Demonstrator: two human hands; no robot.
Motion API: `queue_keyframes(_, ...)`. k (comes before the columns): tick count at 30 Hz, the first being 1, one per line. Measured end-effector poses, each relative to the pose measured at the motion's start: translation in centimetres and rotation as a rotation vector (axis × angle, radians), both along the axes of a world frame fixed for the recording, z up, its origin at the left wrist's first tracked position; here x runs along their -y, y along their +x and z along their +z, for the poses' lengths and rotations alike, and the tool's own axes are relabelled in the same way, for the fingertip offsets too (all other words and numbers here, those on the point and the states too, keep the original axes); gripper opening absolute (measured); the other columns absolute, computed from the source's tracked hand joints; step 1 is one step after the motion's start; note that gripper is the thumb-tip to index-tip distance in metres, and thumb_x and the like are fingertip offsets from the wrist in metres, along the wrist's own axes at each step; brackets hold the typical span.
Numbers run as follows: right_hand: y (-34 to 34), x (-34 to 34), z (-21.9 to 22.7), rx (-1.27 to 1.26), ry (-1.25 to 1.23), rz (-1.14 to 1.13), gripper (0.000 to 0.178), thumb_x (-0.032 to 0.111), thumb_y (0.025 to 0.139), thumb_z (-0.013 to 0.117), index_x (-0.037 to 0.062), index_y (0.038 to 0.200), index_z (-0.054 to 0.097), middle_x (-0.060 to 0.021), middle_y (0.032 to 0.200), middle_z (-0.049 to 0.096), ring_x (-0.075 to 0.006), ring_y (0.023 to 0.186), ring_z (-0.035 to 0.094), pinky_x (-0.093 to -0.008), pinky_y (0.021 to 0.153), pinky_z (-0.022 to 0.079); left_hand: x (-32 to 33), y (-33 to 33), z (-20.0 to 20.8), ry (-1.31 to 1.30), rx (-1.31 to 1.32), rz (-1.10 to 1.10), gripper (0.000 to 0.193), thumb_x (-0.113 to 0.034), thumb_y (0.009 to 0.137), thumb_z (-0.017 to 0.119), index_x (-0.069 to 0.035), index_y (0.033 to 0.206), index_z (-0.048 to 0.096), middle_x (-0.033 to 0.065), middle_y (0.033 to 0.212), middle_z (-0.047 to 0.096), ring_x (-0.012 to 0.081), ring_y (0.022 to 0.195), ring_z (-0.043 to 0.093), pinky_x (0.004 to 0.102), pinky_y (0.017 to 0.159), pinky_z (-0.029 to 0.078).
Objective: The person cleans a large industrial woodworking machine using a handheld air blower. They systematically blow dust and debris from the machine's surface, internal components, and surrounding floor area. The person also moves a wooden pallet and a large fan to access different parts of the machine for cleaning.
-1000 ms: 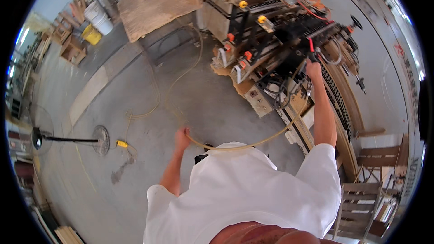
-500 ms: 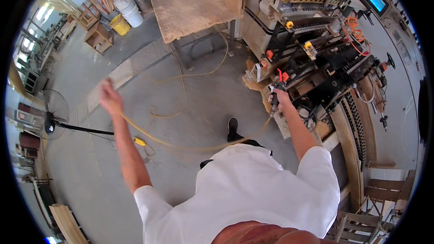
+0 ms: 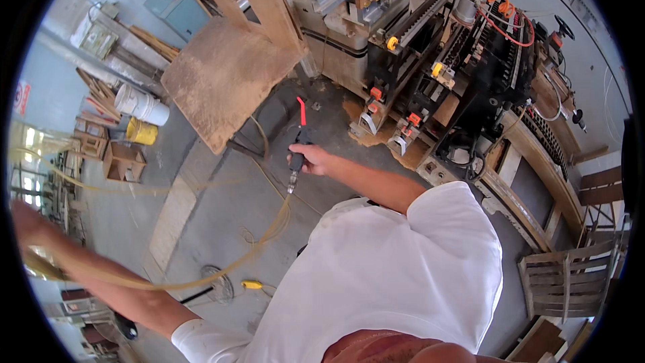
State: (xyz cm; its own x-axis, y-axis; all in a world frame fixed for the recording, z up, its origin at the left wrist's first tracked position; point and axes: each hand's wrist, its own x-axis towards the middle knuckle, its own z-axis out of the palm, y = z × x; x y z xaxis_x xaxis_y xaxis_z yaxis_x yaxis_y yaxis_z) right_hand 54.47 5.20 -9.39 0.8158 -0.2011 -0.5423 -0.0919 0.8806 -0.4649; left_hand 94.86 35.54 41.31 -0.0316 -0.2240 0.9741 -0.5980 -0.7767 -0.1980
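My right hand grips an air blow gun with a long red nozzle pointing away from me. A yellowish air hose leaves the fitting at the gun's lower end and sags across in front of me to the far left. There my left hand, smeared by motion at the picture's edge, is closed round the hose. Another length of the hose loops past that hand and back over the floor, under the worn wooden table. The left fingers do not show clearly.
A long machine with clamps and orange parts stands at the right. Back left are white buckets, a yellow bucket and a wooden box. A fan and a yellow thing on a cord are low left.
My view has turned left. The right hand has carried the blow gun away from the machine toward the middle. The left hand has swung out to the far left, drawing the hose along.
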Motion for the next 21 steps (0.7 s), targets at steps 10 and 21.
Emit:
queue_keyframes(10,11.0,6.2,-5.7,-0.141,0.181,-0.269,0.015,0.027,0.085,0.058,0.013,0.091,0.055,-0.0039,0.076,0.063,-0.0124,0.054,0.056,-0.0218,0.034,0.037,12.9,16.4,-44.7,0.908,-1.359,-0.119,0.034,-0.026,0.079,0.056,0.001,0.098,0.062,0.0222,0.09,0.064,0.0323,0.087,0.062,0.0425,0.077,0.047)
queue_keyframes(21,37.5,17.7,2.8,-0.113,-0.279,-0.398,0.042,0.031,0.079,0.067,-0.0023,0.101,0.056,-0.0111,0.102,0.059,-0.0243,0.085,0.061,-0.0437,0.071,0.054,17.9,17.6,-57.5,-0.502,-2.619,-0.791,0.046,-0.033,0.095,0.04,0.0,0.126,0.04,0.0122,0.113,0.054,0.0248,0.1,0.056,0.0311,0.076,0.05)
